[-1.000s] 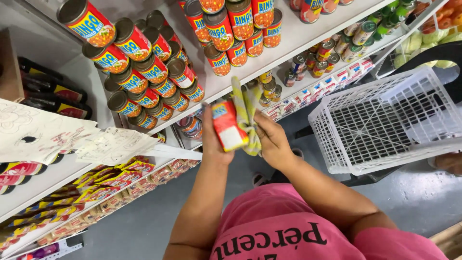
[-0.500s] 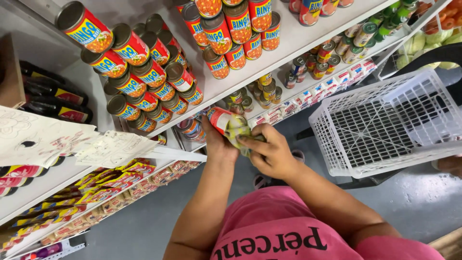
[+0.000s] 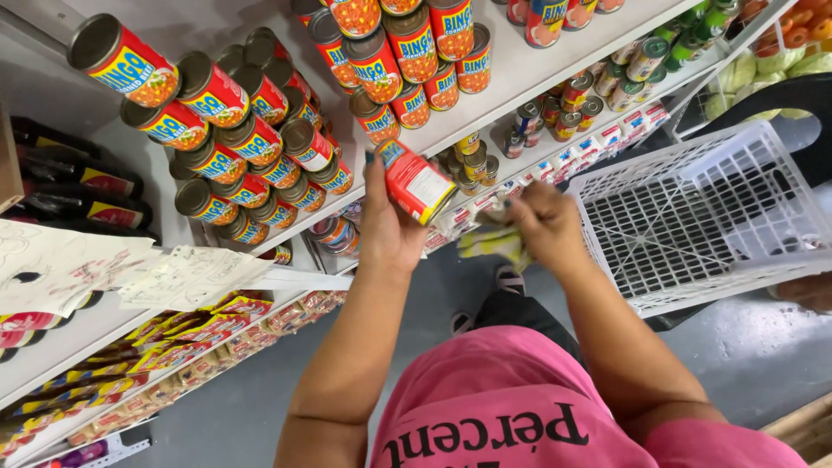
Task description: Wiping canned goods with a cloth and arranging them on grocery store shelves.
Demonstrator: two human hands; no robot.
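Left hand [image 3: 390, 230] grips red can [image 3: 416, 180]; right hand [image 3: 546, 227] clutches yellow-green cloth [image 3: 492, 244].

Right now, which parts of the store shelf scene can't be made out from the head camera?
- Yellow-green cloth in the right hand: motion-blurred and partly covered by the fingers; its kind cannot be told.
- Red can in the left hand: its far side faces away and its lower end sits behind the palm.
- White basket: its holder lies past the right frame edge.
- Small tins on the lower shelf: too small to tell contents.
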